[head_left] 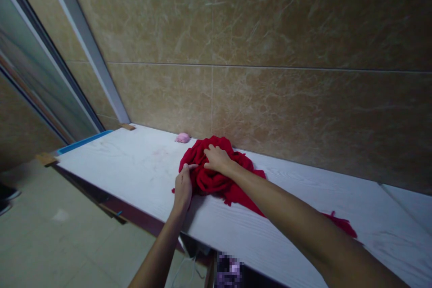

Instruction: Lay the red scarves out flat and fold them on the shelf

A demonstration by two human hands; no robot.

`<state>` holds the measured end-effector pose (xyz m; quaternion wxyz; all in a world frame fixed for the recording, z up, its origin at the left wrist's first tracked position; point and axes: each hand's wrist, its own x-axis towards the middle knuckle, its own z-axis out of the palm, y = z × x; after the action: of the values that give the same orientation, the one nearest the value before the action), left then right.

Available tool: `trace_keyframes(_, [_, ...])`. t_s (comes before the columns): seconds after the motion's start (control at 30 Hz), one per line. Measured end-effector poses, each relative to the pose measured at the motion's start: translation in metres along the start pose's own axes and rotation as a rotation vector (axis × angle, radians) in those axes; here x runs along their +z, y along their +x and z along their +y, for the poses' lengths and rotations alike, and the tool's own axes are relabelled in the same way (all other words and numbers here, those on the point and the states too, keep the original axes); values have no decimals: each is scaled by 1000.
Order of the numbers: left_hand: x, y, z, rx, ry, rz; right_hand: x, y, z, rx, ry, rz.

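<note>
A red scarf (211, 182) lies bunched in a rounded heap on the white tabletop, close to the wall. Its tail runs off to the right beneath my right forearm, and a ragged, fringe-like end shows beyond it. At the left side of the heap, my left hand (184, 186) grips the cloth, thumb on top and the other fingers mostly hidden behind. My right hand (218, 159) reaches across the top with bent fingers and thumb pressed into the folds, holding the cloth.
A small pink object (182, 137) sits by the wall, left of the heap. The long white table (135, 162) runs along a tiled wall (286, 112). Wooden pieces (47, 159) and a blue edge (84, 141) mark its left end. Cables (189, 270) hang below; a person's shoe (8, 194) is at far left.
</note>
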<state>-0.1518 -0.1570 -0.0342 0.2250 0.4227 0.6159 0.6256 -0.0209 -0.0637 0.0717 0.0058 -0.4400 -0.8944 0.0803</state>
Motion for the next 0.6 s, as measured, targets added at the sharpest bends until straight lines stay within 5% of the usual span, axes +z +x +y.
trace_keyframes(0.13, [0, 2, -6, 24, -65, 147, -28, -3, 6, -30, 14, 157])
trace_keyframes(0.33, [-4, -1, -4, 0, -117, 242, -155, -43, 65, 94, 39, 516])
trace_keyframes(0.43, [-4, 0, -2, -15, -67, 246, -229, -108, 106, 154, 78, 859])
trace_keyframes(0.6, [-10, -2, 19, -19, 102, 187, -330, -266, 191, 473, -50, 1292])
